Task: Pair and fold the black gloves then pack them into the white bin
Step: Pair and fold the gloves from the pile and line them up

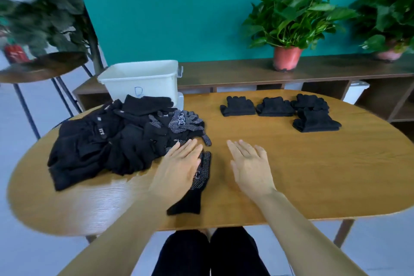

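The left grip (pixel 179 170) lies flat, fingers straight, on a black knit glove (pixel 201 178) studded with white dots, its plain cuff toward the near edge. The right grip (pixel 248 166) is wide, fingers spread over the grained wood of the oval bench (pixel 302 175). To the left slumps a soft heap of black gloves (pixel 100 143); four folded pairs (pixel 274 107) lie far right; the rectangular white plastic bin (pixel 143 80) stands behind the heap
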A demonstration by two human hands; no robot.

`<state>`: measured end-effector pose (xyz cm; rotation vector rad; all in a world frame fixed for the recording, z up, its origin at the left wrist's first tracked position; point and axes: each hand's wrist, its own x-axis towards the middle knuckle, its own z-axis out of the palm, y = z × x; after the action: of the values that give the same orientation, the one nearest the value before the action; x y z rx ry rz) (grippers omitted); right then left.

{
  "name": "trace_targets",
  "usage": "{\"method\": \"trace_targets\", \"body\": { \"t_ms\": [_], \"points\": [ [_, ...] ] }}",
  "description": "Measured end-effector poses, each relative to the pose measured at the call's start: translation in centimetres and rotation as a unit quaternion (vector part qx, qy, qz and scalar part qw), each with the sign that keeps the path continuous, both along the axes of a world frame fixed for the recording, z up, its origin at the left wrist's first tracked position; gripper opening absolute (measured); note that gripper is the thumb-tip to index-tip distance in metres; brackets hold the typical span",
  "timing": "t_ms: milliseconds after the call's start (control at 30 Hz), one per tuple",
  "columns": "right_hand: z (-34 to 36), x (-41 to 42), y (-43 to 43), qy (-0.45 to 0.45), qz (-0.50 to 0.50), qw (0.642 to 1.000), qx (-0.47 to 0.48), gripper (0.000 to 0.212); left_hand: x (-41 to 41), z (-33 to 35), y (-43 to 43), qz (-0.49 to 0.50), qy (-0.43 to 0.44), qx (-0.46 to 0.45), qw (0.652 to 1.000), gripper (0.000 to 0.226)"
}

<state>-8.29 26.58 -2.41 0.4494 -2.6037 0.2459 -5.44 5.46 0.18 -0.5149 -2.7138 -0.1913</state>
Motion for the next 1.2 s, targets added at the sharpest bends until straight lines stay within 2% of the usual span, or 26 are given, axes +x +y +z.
{"method": "trace_targets", "body": {
  "t_ms": [67, 133, 200, 267, 333, 433, 567, 767, 867, 1033, 1200],
  "points": [
    [0.2, 0.7, -2.5, 0.031, 0.032, 0.999, -0.007, 0.044, 0.9, -0.5, -2.8, 0.017, -0.012, 0.023, 1.0, 0.05],
    [0.5, 1.4, -4.7, 0.018, 0.054, 0.998, -0.001, 0.044, 2.0, -1.2, -4.9, 0.036, -0.049, 0.04, 0.997, 0.067],
    [0.8, 2.2, -6.9, -0.05, 0.071, 0.996, 0.019, 0.058, 2.8, -2.3, -6.1, 0.032, -0.077, 0.032, 0.996, 0.09],
    [0.8, 2.7, -8.4, -0.149, 0.08, 0.984, 0.049, 0.063, 3.5, -3.1, -6.1, 0.021, -0.127, 0.025, 0.991, 0.103],
    [0.4, 3.1, -9.0, -0.233, 0.076, 0.965, 0.096, 0.063, 4.0, -3.6, -5.4, 0.022, -0.172, 0.005, 0.985, 0.112],
    [-0.4, 3.5, -8.4, -0.294, 0.056, 0.946, 0.127, 0.066, 4.2, -4.4, -4.0, 0.036, -0.186, -0.037, 0.981, 0.119],
    [-0.4, 2.9, -5.8, -0.298, 0.036, 0.941, 0.154, 0.067, 3.7, -4.3, -1.3, 0.03, -0.175, -0.054, 0.983, 0.114],
    [-0.2, 2.2, 0.5, -0.309, 0.01, 0.94, 0.141, 0.072, 2.1, -3.9, 4.8, 0.008, -0.196, -0.058, 0.979, 0.065],
    [-0.2, 1.8, 3.2, -0.308, 0.001, 0.941, 0.138, 0.066, 1.3, -3.9, 7.3, -0.003, -0.194, -0.072, 0.978, 0.069],
    [-0.4, 1.0, 6.3, -0.306, -0.015, 0.944, 0.125, 0.068, 0.0, -3.8, 10.4, -0.017, -0.205, -0.077, 0.976, 0.061],
    [-0.1, 0.6, 7.9, -0.301, -0.019, 0.947, 0.112, 0.101, -0.7, -3.9, 11.9, -0.029, -0.21, -0.08, 0.974, 0.061]
  ]
}}
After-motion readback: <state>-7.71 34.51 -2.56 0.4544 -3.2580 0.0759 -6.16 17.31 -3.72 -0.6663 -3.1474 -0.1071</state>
